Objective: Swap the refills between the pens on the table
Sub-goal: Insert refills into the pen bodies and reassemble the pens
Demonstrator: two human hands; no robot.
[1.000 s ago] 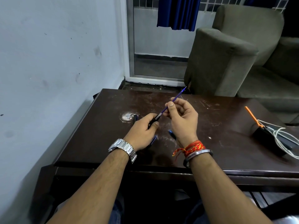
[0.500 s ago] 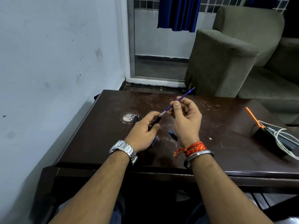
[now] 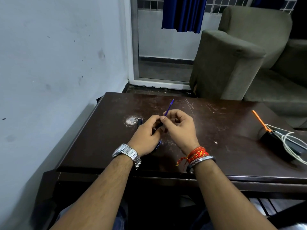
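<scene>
My right hand [image 3: 180, 128] pinches a thin blue refill [image 3: 169, 106] that points up and away over the dark table [image 3: 216, 146]. My left hand [image 3: 146, 135] grips a dark pen barrel [image 3: 157, 126], mostly hidden between the fingers. The two hands touch, and the refill's lower end is hidden where they meet. Another dark pen part [image 3: 139, 122] lies on the table just left of my left hand. A blue piece [image 3: 159, 143] shows under my left palm.
A white scuff mark [image 3: 132, 121] is on the table by the loose pen part. At the right edge sit a black box [image 3: 274, 143] with white cables [image 3: 289, 143] and an orange stick [image 3: 260, 121]. A grey sofa [image 3: 232, 63] stands behind; a wall runs along the left.
My hands have closed together. The refill now shows less length above my right fingers and stands steeper, its lower part gone into the barrel in my left hand.
</scene>
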